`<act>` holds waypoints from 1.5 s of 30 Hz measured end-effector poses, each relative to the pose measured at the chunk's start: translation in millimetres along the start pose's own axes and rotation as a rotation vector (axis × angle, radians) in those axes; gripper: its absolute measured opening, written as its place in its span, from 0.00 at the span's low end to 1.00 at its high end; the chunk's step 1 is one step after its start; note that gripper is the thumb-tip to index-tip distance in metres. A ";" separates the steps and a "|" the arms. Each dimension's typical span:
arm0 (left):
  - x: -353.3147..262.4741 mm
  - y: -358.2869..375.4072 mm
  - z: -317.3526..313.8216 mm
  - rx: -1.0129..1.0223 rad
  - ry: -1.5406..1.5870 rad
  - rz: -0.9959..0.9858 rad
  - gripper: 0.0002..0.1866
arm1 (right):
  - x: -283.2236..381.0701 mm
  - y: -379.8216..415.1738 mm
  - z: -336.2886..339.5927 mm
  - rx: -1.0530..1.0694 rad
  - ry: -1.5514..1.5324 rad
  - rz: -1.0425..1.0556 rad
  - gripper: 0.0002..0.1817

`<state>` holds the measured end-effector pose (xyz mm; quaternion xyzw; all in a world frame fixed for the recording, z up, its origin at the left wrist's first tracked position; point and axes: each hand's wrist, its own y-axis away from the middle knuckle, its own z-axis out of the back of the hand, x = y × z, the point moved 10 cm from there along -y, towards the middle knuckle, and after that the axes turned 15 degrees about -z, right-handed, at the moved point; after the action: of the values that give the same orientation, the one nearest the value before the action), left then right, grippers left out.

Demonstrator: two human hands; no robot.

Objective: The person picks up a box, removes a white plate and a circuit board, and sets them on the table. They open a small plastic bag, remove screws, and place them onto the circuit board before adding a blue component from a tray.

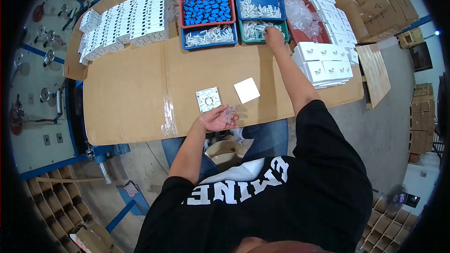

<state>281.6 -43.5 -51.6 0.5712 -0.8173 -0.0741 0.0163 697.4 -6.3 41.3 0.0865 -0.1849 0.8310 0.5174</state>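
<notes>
Head view: near the front edge of the cardboard-covered table [126, 103], the left hand [215, 120] is held palm up, its fingers curled about a clear plastic piece [229, 115]. The left elbow is bent and the forearm is angled inward. The right arm is stretched far forward, and the right hand [274, 38] is lowered into the green tray [255, 41], its fingertips brought among white pieces [252, 30]; whether anything is gripped there cannot be told. Just beyond the left hand a square white frame [207, 98] is laid flat, with a white square plate [246, 90] set to its right, a little apart.

Across the black T-shirt [323, 173] large white capitals are printed, among which E, M, I and N can be made out. On the stacked white boxes [323, 68] at the right, small red marks are borne, with print too small to be read.

The right forearm is passed just beside those boxes. The far edge is lined by the red tray [211, 25] of blue pieces [206, 1] and by blue trays [211, 44]. Between the white stacks [126, 21] at the left and the frame, a broad stretch of brown cardboard is exposed.
</notes>
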 end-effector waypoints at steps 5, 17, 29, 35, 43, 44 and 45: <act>-0.1 -0.1 -2.6 -0.003 0.015 0.007 0.24 | -11.5 -6.4 13.7 -0.058 -0.158 0.012 0.07; -2.5 -2.3 2.5 0.056 0.063 -0.019 0.30 | 75.7 252.7 30.0 0.774 -1.086 -0.284 0.08; -0.9 5.2 3.4 0.087 -0.178 -0.124 0.21 | 88.6 318.4 50.3 0.885 -0.726 -0.143 0.08; 0.8 6.8 1.5 0.119 -0.311 -0.158 0.20 | 104.7 323.7 52.6 0.858 -0.502 0.151 0.10; -4.0 9.1 2.1 0.123 -0.283 -0.249 0.18 | 111.8 347.9 46.8 0.997 -0.600 0.017 0.16; -4.6 8.9 2.6 0.126 -0.282 -0.252 0.18 | 112.3 348.7 46.3 0.996 -0.596 0.019 0.16; -4.1 8.6 4.8 0.128 -0.245 -0.246 0.18 | 114.1 349.8 46.6 0.995 -0.614 0.029 0.17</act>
<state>274.5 -36.3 -54.8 0.6534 -0.7402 -0.0923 -0.1289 331.9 -68.9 46.1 0.5532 0.0849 0.7618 0.3262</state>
